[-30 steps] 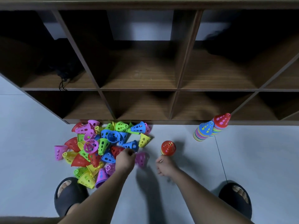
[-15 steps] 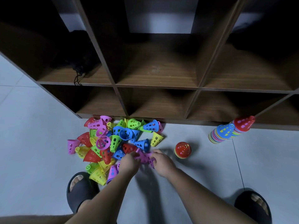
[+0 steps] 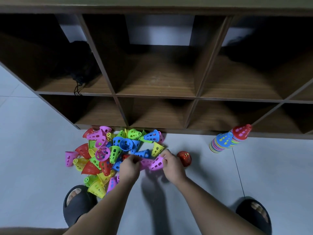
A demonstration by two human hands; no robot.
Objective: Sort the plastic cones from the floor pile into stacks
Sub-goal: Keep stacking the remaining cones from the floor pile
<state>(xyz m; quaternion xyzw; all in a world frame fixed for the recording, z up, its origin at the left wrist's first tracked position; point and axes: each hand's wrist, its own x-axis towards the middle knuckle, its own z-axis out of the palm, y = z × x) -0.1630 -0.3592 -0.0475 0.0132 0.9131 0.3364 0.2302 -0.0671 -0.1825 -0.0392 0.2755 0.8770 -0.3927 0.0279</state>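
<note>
Head view: both bare hands work at the right edge of the loose pile of perforated plastic cones [image 3: 108, 153], which lies on the grey tiled floor [image 3: 271, 167] against the foot of the dark wooden cubby shelf [image 3: 157, 97]. Right hand [image 3: 171, 164] pinches a pink perforated plastic cone [image 3: 156, 164] held on its side. Left hand [image 3: 129, 166] is closed on a second pink cone [image 3: 146, 162], blurred, whose end meets the first. Single red perforated cone [image 3: 184, 157] stands just beside the right hand. Two multicoloured cone stacks [image 3: 228, 140] lean at the shelf foot, well apart to the right. Black slippers [image 3: 77, 203] flank both forearms.
</note>
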